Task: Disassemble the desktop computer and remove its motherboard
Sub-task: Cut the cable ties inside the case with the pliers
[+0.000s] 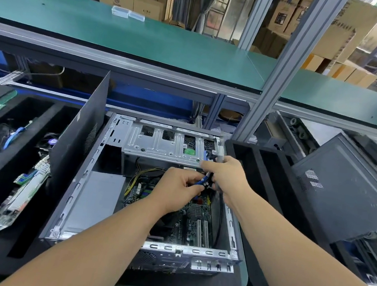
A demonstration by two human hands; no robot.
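Green shelving [148, 37] runs behind the bench. At its left edge, a foam tray [2, 182] holds boards. Centred, the open computer case [144, 208] shows its motherboard [194, 223]; left hand [177, 188] and right hand [228, 178] pinch a blue cable [203, 182].

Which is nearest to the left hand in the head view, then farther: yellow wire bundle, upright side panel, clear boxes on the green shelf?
From the left hand:
1. Yellow wire bundle, just left, inside the case.
2. Upright side panel, farther left, against the case.
3. Clear boxes, far above on the green shelf.
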